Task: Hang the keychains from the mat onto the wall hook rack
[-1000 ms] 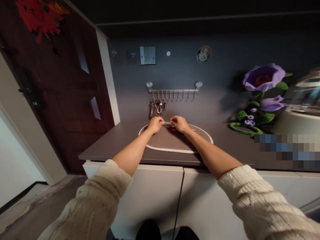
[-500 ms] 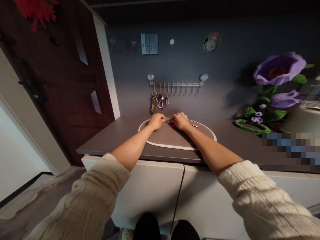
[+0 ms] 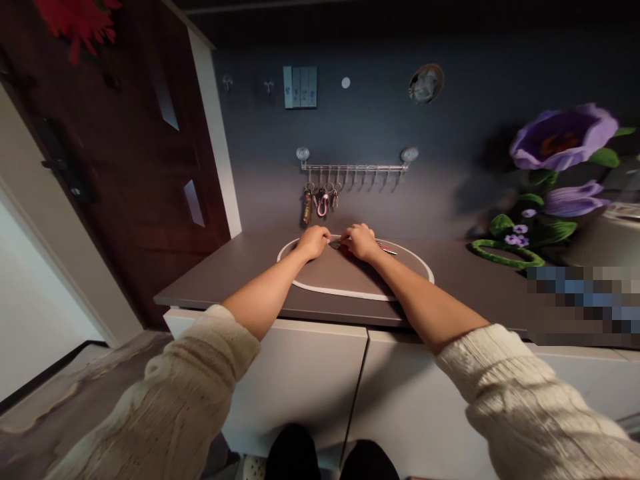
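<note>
My left hand (image 3: 315,242) is closed in a pinch above the left part of an oval mat (image 3: 340,280) with a pale rim. Close beside it, my right hand (image 3: 360,241) curls its fingers around small metal pieces (image 3: 336,245) with a bit of red, too small to name. These pieces show in the narrow gap between both sets of fingertips. Whether the left fingers grip them as well, I cannot tell. Just right of my right hand, a thin red and silver piece (image 3: 387,250) sticks out over the mat; the hand hides its other end.
A clear hook rail (image 3: 355,168) on the wall carries several key rings (image 3: 323,203) at its left. Purple artificial flowers (image 3: 563,140) and a green ring (image 3: 505,255) stand at the right of the counter (image 3: 210,273). White cabinet doors (image 3: 300,373) lie below; a dark door (image 3: 145,187) is left.
Both hands stay almost in place over the mat. The right fingers have shifted very slightly around the metal pieces, and the whole view has moved a little.
</note>
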Demonstrator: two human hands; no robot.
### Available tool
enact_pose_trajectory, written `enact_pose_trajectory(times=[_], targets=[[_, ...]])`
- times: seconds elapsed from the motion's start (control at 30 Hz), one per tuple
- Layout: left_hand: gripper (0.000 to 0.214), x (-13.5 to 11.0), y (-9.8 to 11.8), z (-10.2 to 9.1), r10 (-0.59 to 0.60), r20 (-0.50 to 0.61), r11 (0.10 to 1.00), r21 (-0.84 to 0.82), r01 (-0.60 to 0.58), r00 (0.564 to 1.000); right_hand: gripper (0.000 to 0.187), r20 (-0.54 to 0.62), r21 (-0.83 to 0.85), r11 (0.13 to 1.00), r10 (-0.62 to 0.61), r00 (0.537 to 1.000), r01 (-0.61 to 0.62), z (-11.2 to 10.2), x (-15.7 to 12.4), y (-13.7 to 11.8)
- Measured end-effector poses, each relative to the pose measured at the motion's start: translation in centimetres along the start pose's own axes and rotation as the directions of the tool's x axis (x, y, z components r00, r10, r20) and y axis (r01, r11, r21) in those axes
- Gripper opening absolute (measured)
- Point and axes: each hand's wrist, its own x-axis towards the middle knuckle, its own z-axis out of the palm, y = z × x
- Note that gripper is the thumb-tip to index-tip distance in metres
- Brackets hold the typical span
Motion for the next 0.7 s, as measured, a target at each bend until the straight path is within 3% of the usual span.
enact_pose_trajectory(times=[0.43, 0.6, 0.7], targets=[[0.020, 0.00, 0.81, -0.58, 0.069, -0.088, 0.972, -0.216, -0.086, 0.994, 0.017, -0.068, 0.333, 0.942, -0.008, 0.998, 0.030, -0.92, 0.19, -0.33], [0.016, 0.27, 0.63, -0.28, 0.036, -0.124, 0.935, -0.346, -0.077, 0.992, 0.016, -0.114, 0.513, 0.858, 0.023, 0.993, 0.039, -0.63, 0.45, -0.16], [0.013, 0.40, 0.66, -0.24, 0.004, -0.135, 0.911, -0.408, -0.059, 0.991, 0.016, -0.124, 0.658, 0.752, 0.046, 0.991, 0.047, -0.22, 0.75, -0.10]])
